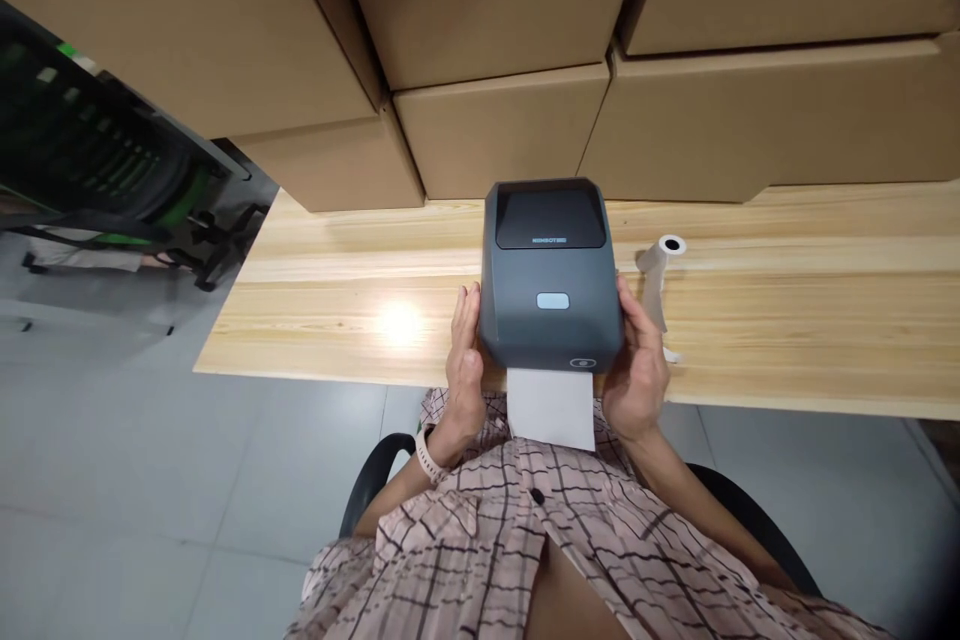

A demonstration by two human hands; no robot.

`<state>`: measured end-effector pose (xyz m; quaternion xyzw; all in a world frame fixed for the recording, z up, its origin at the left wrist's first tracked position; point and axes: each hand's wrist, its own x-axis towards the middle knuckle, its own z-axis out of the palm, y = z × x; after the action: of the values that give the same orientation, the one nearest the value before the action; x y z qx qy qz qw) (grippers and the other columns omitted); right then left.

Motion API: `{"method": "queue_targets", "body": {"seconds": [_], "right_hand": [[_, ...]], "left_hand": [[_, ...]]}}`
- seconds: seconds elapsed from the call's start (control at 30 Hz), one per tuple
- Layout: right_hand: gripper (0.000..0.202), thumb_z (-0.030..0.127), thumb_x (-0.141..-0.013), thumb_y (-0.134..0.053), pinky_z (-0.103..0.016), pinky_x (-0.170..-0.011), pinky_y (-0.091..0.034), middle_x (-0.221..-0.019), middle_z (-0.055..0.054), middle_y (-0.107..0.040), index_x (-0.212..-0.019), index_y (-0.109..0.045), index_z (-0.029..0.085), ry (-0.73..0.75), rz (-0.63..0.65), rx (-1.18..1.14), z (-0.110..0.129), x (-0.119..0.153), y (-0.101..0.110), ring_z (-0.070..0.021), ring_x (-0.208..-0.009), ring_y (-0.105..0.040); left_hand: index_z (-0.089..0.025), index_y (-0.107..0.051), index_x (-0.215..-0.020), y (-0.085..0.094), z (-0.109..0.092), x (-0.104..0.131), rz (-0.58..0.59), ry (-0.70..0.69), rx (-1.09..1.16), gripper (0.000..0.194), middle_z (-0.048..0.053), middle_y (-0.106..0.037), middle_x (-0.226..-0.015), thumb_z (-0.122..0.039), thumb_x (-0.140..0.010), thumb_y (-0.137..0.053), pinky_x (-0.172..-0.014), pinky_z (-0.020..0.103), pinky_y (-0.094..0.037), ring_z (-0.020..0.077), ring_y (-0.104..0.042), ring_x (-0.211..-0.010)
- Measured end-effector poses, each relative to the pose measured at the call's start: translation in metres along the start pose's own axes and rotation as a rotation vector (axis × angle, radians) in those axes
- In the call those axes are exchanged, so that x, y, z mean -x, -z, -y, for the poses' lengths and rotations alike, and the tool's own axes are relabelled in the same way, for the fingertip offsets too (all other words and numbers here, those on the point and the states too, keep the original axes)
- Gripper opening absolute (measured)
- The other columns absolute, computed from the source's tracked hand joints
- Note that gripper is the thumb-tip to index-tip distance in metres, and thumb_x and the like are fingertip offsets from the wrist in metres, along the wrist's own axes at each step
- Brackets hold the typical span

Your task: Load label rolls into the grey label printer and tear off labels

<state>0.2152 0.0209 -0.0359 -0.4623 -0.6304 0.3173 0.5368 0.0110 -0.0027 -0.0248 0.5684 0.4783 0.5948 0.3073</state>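
On my feed the label printer (553,320) sits on the wooden table (337,290), left hand (465,375) and right hand (637,370) loosely open, palms along its sides. Lid (551,210) looks shut; blank-looking paper (553,408) already pokes out front, seemingly untorn. Paper roll (664,248) to its right. Blurry lid lettering, maybe NIIMBOT.

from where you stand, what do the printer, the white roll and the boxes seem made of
Printer: probably plastic, matte grey, with a smooth moulded shell. White roll: likely matte paper; a thin strip trails from it. Boxes: apparently cardboard, plain brown and dull, with folded-looking edges.
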Motion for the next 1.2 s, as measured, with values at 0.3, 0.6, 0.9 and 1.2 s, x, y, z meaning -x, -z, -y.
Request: {"method": "queue_targets", "body": {"seconds": [0.3, 0.6, 0.9, 1.2], "right_hand": [[0.062, 0.049, -0.112, -0.015, -0.065, -0.135, -0.033, -0.174, -0.002, -0.045, -0.163, -0.049, 0.036, 0.009, -0.154, -0.156, 0.024, -0.008, -0.009, -0.0295, -0.166, -0.037], [0.066, 0.062, -0.109, -0.045, -0.053, -0.141, -0.024, -0.182, 0.013, -0.025, -0.171, -0.022, 0.055, 0.437, 0.037, 0.063, 0.054, -0.117, 0.021, -0.0275, -0.170, -0.026], [0.079, 0.072, -0.107, -0.037, -0.039, -0.144, -0.012, -0.184, 0.000, -0.024, -0.171, -0.026, 0.029, 0.484, -0.063, 0.271, 0.077, -0.224, 0.009, -0.0171, -0.172, -0.015], [0.055, 0.063, -0.110, -0.041, -0.050, -0.130, -0.041, -0.162, -0.003, -0.057, -0.154, -0.054, 0.034, 0.520, -0.193, 0.184, 0.079, -0.222, 0.018, -0.0264, -0.153, -0.054]], "left_hand": [[-0.037, -0.043, -0.168, 0.004, -0.005, -0.012, 0.022, -0.080, -0.027, 0.064, -0.003, -0.041, -0.177, -0.062, -0.112, -0.026, -0.143, 0.056, -0.016, 0.0290, -0.017, -0.173], [-0.034, -0.063, -0.153, 0.026, -0.007, -0.125, 0.073, -0.218, -0.027, 0.051, 0.003, -0.064, -0.160, -0.057, -0.109, -0.053, -0.132, 0.054, -0.040, 0.0292, -0.053, -0.155], [-0.028, -0.034, -0.171, 0.022, 0.022, -0.130, 0.405, 0.240, 0.089, 0.107, 0.015, -0.035, -0.180, -0.061, -0.083, -0.084, -0.127, 0.056, -0.042, 0.0401, -0.032, -0.167], [-0.017, -0.037, -0.168, 0.018, 0.004, -0.126, 0.334, 0.309, -0.356, 0.089, 0.008, -0.072, -0.107, -0.043, -0.089, -0.067, -0.085, 0.039, -0.050, 0.0256, -0.065, -0.096]]}}
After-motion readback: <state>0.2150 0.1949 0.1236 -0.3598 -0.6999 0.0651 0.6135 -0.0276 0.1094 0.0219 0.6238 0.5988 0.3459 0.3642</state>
